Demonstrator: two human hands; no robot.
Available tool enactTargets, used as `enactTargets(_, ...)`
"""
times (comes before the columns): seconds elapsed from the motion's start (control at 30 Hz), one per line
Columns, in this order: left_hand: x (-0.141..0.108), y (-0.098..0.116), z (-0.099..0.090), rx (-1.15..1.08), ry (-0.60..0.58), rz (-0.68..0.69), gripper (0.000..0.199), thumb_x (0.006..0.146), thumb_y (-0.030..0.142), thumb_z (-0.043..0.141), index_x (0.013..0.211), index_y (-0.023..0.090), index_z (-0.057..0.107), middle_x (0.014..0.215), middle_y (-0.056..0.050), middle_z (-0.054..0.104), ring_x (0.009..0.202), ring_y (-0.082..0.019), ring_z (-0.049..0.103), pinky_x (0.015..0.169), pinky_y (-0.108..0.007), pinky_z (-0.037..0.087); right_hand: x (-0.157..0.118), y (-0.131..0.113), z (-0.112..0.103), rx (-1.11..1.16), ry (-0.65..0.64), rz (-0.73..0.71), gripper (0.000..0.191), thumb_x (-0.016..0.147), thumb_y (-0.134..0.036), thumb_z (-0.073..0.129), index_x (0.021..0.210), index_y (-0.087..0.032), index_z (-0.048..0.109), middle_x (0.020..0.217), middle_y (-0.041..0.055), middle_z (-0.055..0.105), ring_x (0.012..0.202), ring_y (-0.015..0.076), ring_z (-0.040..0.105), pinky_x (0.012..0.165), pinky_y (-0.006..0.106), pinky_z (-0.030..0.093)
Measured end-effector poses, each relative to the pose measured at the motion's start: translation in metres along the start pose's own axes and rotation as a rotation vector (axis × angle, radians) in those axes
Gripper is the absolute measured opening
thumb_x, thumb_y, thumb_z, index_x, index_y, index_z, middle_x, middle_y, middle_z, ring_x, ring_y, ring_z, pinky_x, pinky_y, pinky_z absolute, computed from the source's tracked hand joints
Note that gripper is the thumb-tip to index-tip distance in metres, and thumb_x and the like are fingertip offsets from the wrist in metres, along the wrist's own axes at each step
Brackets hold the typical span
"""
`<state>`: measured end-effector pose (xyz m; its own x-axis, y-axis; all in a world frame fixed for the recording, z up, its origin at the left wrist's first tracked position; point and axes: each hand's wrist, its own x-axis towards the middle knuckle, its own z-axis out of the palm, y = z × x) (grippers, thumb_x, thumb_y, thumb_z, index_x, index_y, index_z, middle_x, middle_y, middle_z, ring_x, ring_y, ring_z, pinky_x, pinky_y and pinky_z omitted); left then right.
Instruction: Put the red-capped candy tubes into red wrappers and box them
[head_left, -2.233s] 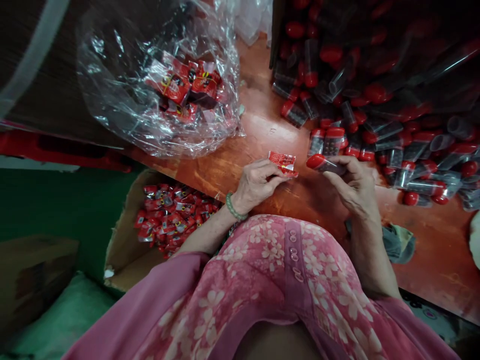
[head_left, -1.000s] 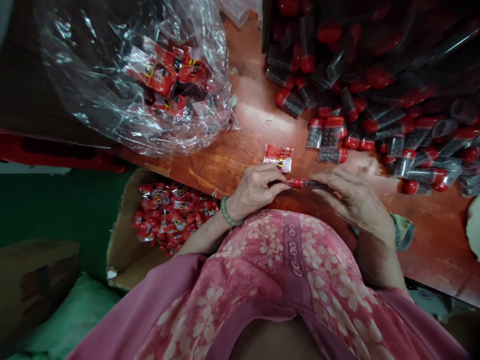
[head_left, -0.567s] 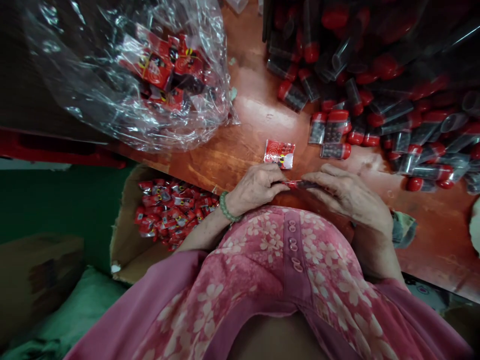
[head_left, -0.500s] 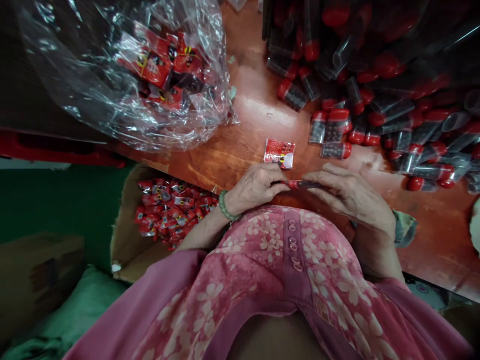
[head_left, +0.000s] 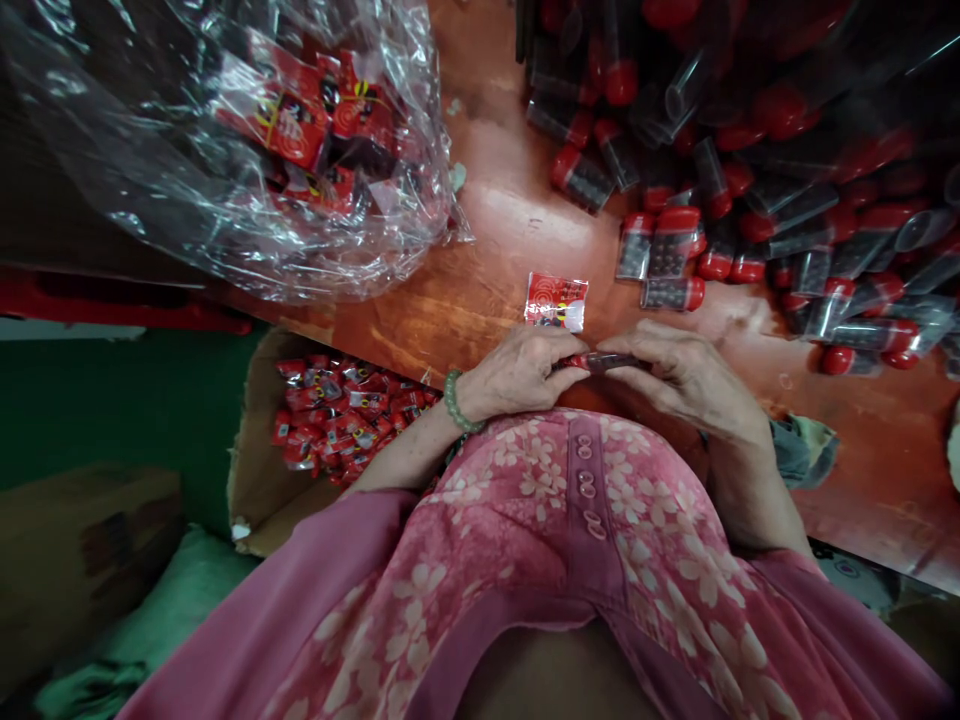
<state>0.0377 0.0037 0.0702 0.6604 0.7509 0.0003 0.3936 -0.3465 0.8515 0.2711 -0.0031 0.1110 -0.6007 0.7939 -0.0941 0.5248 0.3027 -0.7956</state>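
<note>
Between my hands, at the table's near edge, is a slim clear tube (head_left: 609, 362) with dark contents, its left end reaching into a red wrapper (head_left: 573, 362). My left hand (head_left: 521, 372), with a green bead bracelet at the wrist, pinches the red wrapper. My right hand (head_left: 679, 375) holds the tube's right end between thumb and fingers. Just beyond my left fingers a flat red printed packet (head_left: 556, 301) lies on the table. What my fingertips cover is hidden.
Many red-capped tubes (head_left: 675, 250) are heaped at the right and back right. A clear plastic bag (head_left: 360, 255) holding red packets lies at the back left. A cardboard box (head_left: 251, 440) of red packets stands below the left edge. A cloth (head_left: 802, 450) lies by my right wrist.
The tube and wrapper have come slightly closer together, and more of the tube shows beyond my right fingertips. My left hand has shifted slightly right. The view has moved a little.
</note>
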Motion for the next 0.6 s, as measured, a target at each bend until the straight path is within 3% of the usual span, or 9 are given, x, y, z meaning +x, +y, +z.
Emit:
enactTargets(0.2, 0.004, -0.003, 0.005, 0.023, 0.066, 0.034, 0.03, 0.096, 0.033, 0.055, 0.08, 0.016, 0.074, 0.075, -0.006, 0.073, 0.071, -0.016, 0.066, 0.07, -0.028, 0.049, 0.004, -0.004, 0.013, -0.037, -0.072, 0.024, 0.021, 0.099, -0.024, 0.057, 0.112, -0.019, 0.073, 0.098, 0.0076, 0.074, 0.087, 0.0198, 0.068, 0.08, 0.033, 0.053)
enactTargets(0.3, 0.002, -0.003, -0.004, -0.097, 0.116, -0.001, 0.029, 0.096, 0.037, 0.058, 0.09, 0.017, 0.077, 0.082, -0.006, 0.076, 0.075, -0.016, 0.069, 0.074, -0.028, 0.051, 0.006, 0.002, 0.02, 0.097, -0.02, 0.039, 0.021, 0.098, -0.029, 0.061, 0.112, -0.019, 0.074, 0.099, 0.0068, 0.075, 0.088, 0.0188, 0.069, 0.081, 0.032, 0.054)
enactTargets(0.47, -0.013, -0.008, -0.028, -0.562, 0.287, -0.165, 0.048, 0.088, 0.054, 0.07, 0.123, 0.02, 0.073, 0.127, -0.012, 0.073, 0.117, -0.025, 0.07, 0.103, -0.035, 0.053, 0.008, 0.013, 0.027, 0.47, 0.2, 0.203, 0.023, 0.089, -0.035, 0.073, 0.106, -0.021, 0.076, 0.099, 0.0036, 0.078, 0.086, 0.0173, 0.07, 0.082, 0.032, 0.056)
enactTargets(0.6, -0.02, -0.013, -0.02, -1.02, 0.322, -0.277, 0.073, 0.063, 0.049, 0.092, 0.127, 0.024, 0.07, 0.13, -0.012, 0.072, 0.12, -0.028, 0.07, 0.103, -0.036, 0.055, 0.013, 0.012, 0.039, 0.854, 0.274, 0.394, 0.036, 0.076, -0.044, 0.084, 0.104, -0.022, 0.076, 0.095, 0.0022, 0.079, 0.072, 0.0151, 0.069, 0.069, 0.03, 0.059)
